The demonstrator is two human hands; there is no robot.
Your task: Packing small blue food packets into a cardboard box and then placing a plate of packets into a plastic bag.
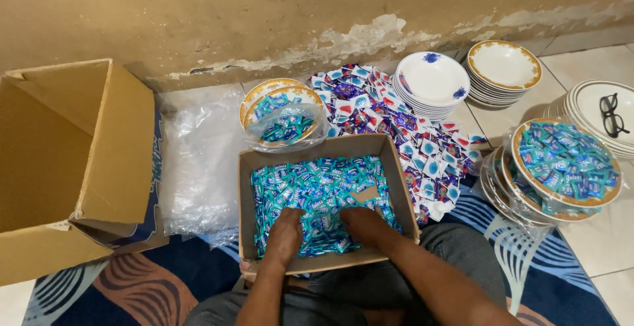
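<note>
A large empty brown cardboard box [63, 161] lies open on its side at left. A shallow brown cardboard tray [328, 204], resting on the person's lap, is filled with small teal wrapped candies [317, 191]. The left hand [284, 233] and right hand [363, 226] press palm-down into the candies; whether the fingers grasp any cannot be seen.

A home floor used for packing: worn peeling beige wall [264, 16], pale floor tiles [607, 233], blue patterned rug [132, 286], stacked gold-rimmed white plates [505, 68].
</note>
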